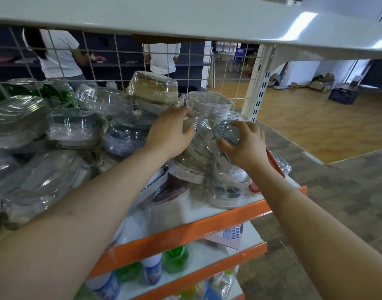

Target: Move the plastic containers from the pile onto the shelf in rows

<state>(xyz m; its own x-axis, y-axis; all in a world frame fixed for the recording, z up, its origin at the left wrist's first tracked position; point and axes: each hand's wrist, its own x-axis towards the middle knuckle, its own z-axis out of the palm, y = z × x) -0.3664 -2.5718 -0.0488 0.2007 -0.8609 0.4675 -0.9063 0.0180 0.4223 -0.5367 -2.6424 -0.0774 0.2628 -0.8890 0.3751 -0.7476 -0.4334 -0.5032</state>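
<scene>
A white shelf with an orange front edge (209, 226) carries a jumbled pile of plastic-wrapped container stacks. My left hand (170, 133) lies on a tilted stack of clear ribbed containers (198, 146) near the shelf's right end. My right hand (244, 146) grips the domed top of another wrapped clear stack (225, 132) right beside it. A beige-lidded stack (155, 87) sits on top behind my left hand, and white containers (209, 102) stand at the back right. More clear and grey stacks (73, 128) fill the left side.
A wire grid back panel (120, 59) closes the shelf's rear; an upper shelf board (185, 20) hangs overhead. Lower shelves hold bottles (152, 270) and green items (176, 257). Two people in white shirts stand behind the grid. Open floor with boxes lies to the right.
</scene>
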